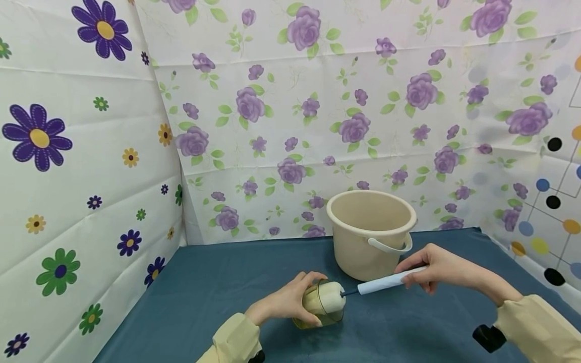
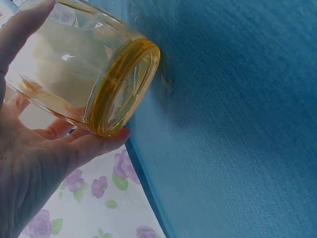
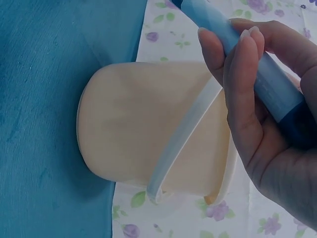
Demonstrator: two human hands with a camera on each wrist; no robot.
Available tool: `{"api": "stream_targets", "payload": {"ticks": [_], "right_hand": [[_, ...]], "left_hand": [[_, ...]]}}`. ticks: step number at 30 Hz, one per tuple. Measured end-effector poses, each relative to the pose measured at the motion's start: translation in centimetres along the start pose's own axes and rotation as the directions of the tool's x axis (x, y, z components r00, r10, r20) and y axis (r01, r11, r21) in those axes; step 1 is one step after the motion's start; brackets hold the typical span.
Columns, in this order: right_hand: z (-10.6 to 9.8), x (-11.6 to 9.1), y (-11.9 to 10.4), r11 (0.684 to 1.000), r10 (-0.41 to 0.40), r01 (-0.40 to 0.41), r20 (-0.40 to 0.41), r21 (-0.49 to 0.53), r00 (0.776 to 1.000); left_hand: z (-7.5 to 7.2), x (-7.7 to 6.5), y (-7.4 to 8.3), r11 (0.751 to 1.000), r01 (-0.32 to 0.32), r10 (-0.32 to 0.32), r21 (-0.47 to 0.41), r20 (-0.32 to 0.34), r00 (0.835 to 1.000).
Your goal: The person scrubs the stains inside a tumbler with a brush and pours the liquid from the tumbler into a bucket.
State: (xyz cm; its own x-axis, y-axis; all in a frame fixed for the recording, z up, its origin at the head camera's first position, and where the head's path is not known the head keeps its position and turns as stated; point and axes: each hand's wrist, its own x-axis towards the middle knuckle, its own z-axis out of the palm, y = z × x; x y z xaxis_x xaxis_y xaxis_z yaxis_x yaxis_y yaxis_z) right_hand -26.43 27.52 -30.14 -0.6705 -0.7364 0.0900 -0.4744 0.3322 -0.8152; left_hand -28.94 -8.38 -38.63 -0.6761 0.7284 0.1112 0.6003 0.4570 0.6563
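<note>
My left hand [image 1: 287,299] grips a clear glass cup [image 2: 101,101] with an amber base, tilted on its side low over the cloth. Out of its mouth pokes the white sponge head [image 1: 335,296] of a cup brush; the rest of the sponge shows blurred through the glass wall. A thin dark stem joins it to the pale blue handle [image 1: 379,284]. My right hand [image 1: 439,268] holds that handle near its far end, thumb and fingers curled round it, and the handle's dark blue end [image 3: 298,124] lies against the palm in the right wrist view.
A cream bucket [image 1: 363,252] with a white carrying handle [image 1: 386,247] stands just behind the brush, near my right hand. Blue cloth [image 1: 218,282] covers the table. Flowered curtains [image 1: 272,151] hang at the back and left, with a dotted one at the right.
</note>
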Motion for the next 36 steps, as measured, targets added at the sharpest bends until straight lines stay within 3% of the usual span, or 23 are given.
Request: {"api": "stream_targets", "payload": {"ticks": [9,23,36], "right_hand": [[-0.23,-0.21,-0.03,1.000,0.005,-0.004,0.029,-0.022,1.000],[-0.37,-0.47,-0.11,0.998,-0.051,0.054,0.074,-0.031,0.996],[-0.40,-0.65,-0.63,0.998,-0.062,0.063,0.056,-0.016,0.997]], "left_hand": [[-0.08,-0.10,0.10,1.000,0.004,-0.004,-0.013,0.011,1.000],[-0.13,-0.11,0.12,1.000,0.011,-0.011,-0.010,0.015,1.000],[-0.15,-0.06,0.36,1.000,0.025,-0.025,-0.012,0.018,1.000]]}}
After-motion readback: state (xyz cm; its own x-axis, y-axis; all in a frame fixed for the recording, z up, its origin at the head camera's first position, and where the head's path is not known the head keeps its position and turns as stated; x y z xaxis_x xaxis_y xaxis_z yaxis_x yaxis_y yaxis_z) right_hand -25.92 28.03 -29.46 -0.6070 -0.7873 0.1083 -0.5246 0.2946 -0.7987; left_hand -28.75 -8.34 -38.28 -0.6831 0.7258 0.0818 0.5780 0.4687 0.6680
